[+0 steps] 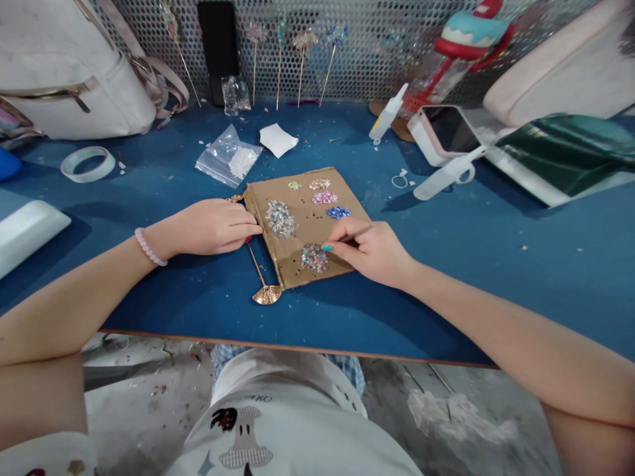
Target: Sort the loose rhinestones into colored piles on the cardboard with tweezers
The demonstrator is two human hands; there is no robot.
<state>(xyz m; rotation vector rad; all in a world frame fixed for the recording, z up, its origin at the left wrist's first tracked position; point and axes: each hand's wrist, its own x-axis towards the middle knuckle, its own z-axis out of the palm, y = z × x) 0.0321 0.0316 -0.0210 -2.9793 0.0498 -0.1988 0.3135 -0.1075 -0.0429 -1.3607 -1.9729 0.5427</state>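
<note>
On blue table (446,291), centre: cardboard sheet (307,225) w/ sorted bead piles. Right hand (372,251) pinches thin pick tool (354,235), tip over near pile (313,256). Left hand (213,227) closed on gold hairpin (260,274) at sheet's left edge. Best: light touch, one bead per lift, pin kept steady.

bright, even overhead light; soft shadows under arms; wide-angle warp at edges, slight blur thru-out.

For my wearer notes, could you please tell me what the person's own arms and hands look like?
Both arms are bare, with no sleeves in view. The left hand has a bracelet of pale pink beads at the wrist and a red-painted nail. The right hand shows a turquoise-painted nail. No rings or watch are visible.
</note>
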